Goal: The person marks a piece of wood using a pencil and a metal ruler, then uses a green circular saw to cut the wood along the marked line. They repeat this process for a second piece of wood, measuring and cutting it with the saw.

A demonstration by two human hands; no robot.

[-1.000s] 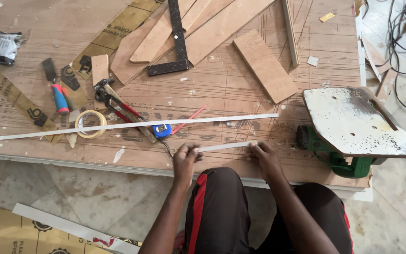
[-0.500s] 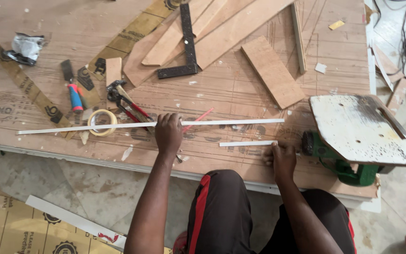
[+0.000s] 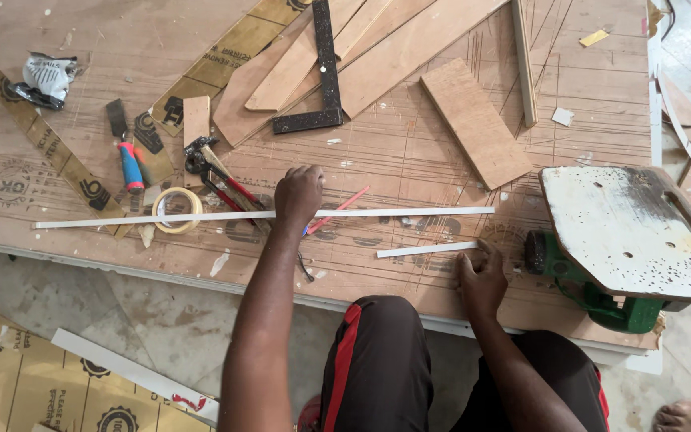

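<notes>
across the middle of the plywood bench (image 3: 409, 152), a long white strip (image 3: 161, 218) lies flat with its long axis running left to right, nearly parallel to the bench's near edge. the left hand (image 3: 297, 194) rests on top of this strip, a little right of its midpoint, palm down and fingers curled; whether the fingers pinch the strip or only press it down cannot be told, since the knuckles hide the contact. most of the strip's length extends to the left of the hand, passing over a roll of tape (image 3: 176, 210); a shorter part extends to the right.

a short white strip (image 3: 425, 250) lies nearer the bench edge, parallel to the long one and well apart from it. the right hand (image 3: 481, 276) sits at the right end of this short piece, fingers bent at or touching its tip; a closed grip is not visible. the piece extends leftward from that hand.

a red pencil (image 3: 345, 206) lies at a slant, crossing the long strip just right of the left hand. pliers (image 3: 217, 178) lie to the hand's left. a green power tool with a white base plate (image 3: 625, 232) stands just right of the right hand.
</notes>
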